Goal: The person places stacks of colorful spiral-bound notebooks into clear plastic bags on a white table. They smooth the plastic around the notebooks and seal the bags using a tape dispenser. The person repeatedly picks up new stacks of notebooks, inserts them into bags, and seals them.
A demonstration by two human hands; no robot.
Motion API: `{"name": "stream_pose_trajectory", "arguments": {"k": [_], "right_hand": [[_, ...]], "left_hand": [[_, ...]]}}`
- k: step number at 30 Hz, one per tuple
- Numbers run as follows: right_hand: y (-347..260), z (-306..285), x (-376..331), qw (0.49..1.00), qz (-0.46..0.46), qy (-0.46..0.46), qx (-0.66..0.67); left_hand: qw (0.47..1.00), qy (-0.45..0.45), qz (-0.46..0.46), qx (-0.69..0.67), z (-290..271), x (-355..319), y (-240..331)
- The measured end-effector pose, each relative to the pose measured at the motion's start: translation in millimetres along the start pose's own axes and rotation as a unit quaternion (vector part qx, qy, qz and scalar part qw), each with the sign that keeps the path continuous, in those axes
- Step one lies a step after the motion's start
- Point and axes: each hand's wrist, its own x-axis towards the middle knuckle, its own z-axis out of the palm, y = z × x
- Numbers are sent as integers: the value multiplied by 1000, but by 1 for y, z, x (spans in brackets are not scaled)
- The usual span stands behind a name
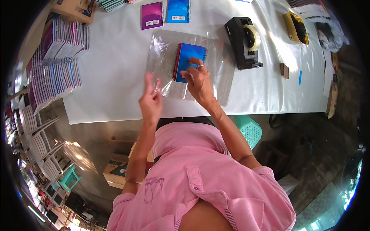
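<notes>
A small stack of spiral notebooks [189,52] with a blue cover on top and a red edge at its left lies on a clear plastic bag [165,57]. Whether the stack is inside the bag or on top of it, I cannot tell. My right hand [199,81], with a ring on one finger, rests over the blue cover, its bent fingers apart and their tips touching it. Left of the stack, my left hand [150,103] is raised by the bag's near left side, its index finger stretched out and blurred. Nothing shows in it.
A black tape dispenser [239,46] stands right of the bag. Purple [152,15] and blue [178,10] notebooks lie beyond it. Bundled notebooks [58,79] line the left edge. A yellow container [295,27] and a small brown block [285,71] are at right.
</notes>
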Motion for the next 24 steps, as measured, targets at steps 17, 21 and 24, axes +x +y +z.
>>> {"name": "stream_pose_trajectory", "arguments": {"k": [17,21,24], "right_hand": [[-6,2,15,986,129,-51,94],[1,4,5,990,84,-27,107],[-2,5,5,990,73,-20,117]], "left_hand": [[875,-78,-36,477,-11,90,-24],[811,-236,398,358,-8,137,44],[638,-391,535,391,20,178,71]]}}
